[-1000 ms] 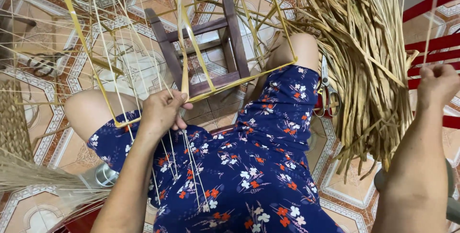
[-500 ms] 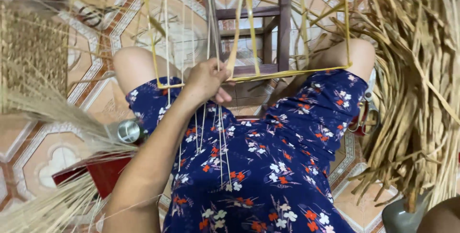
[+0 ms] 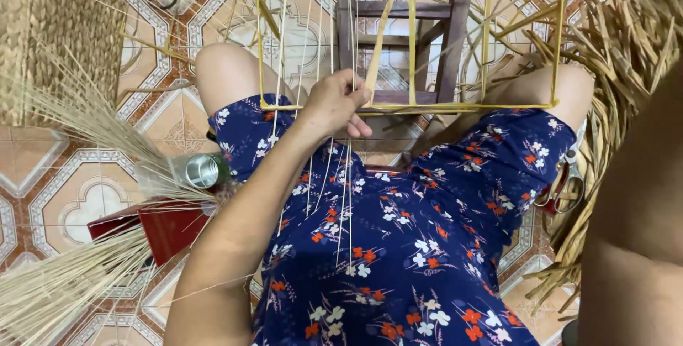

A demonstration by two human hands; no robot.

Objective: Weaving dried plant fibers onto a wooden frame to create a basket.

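Note:
My left hand (image 3: pixel 334 106) grips several thin pale straw strands (image 3: pixel 340 196) against the lower bar of a yellow bamboo frame (image 3: pixel 455 107) that rests across my knees. The strands hang down over my blue flowered dress (image 3: pixel 398 246). Of my right arm only the forearm (image 3: pixel 637 232) shows at the right edge; the right hand itself is out of view. A dark wooden stool (image 3: pixel 427 47) stands behind the frame.
A heap of broad dried reed strips (image 3: pixel 626 54) lies at the right, with scissors (image 3: pixel 565 182) beside my thigh. Bundles of fine straw (image 3: pixel 78 125) spread at the left over a red box (image 3: pixel 160 225) and a metal can (image 3: pixel 203 171). A woven mat (image 3: pixel 57 33) lies top left.
The view has swung to the left and down. My right hand, raised at the right a second ago, has left the view. My left hand stays on the strands at the frame's bar.

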